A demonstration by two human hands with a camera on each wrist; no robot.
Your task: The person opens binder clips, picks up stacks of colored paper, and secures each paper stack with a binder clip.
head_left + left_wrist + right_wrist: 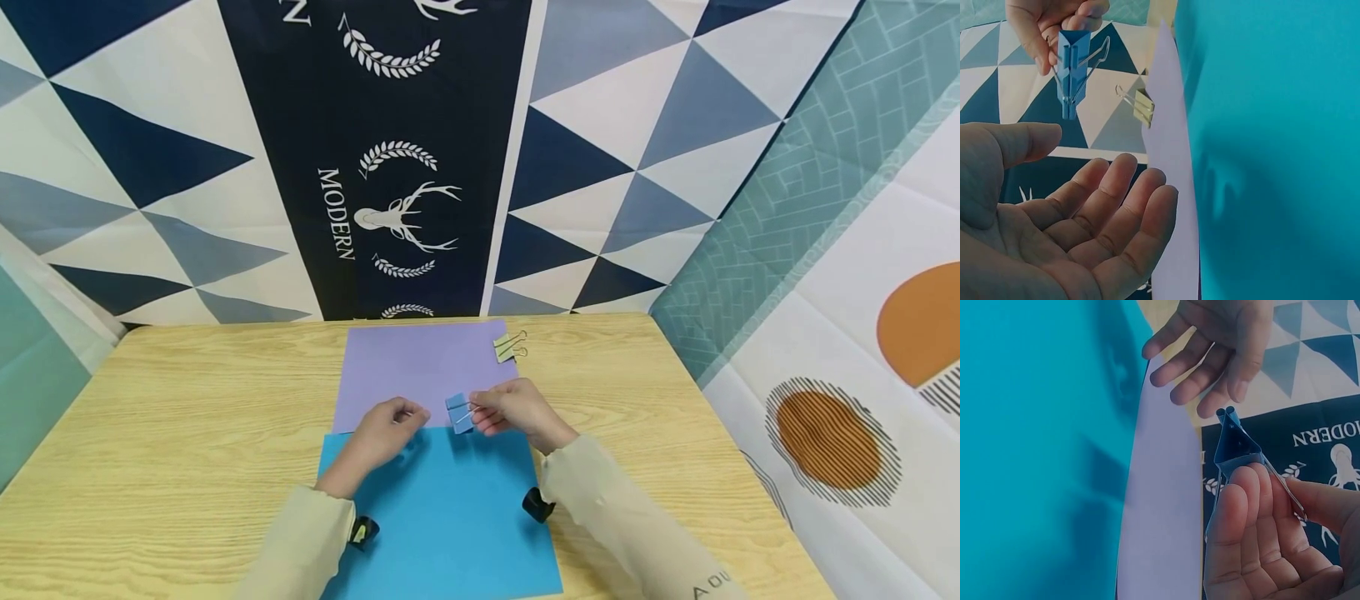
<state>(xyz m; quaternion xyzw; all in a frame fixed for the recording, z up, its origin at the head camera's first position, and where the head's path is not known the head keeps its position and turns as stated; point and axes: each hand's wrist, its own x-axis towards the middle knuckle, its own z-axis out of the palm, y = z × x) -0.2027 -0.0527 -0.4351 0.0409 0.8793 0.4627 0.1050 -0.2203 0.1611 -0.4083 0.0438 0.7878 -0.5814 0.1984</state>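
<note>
My right hand [521, 410] holds a blue binder clip [458, 414] by its wire handles, above the seam between two sheets. The left wrist view shows the clip [1073, 75] with its two handles spread to either side. In the right wrist view, fingertips lie against the back of the clip [1238, 450] and the thumb is at one handle. My left hand [388, 432] is just left of the clip, fingers loosely bent and nothing in them. Under the hands lie a purple sheet [420, 362] and a bright blue sheet [442, 525].
A pale yellow-green binder clip [504, 348] grips the purple sheet's right edge near its far corner. The wooden table [187, 433] extends on both sides of the sheets. Behind its far edge hangs a patterned cloth [420, 108].
</note>
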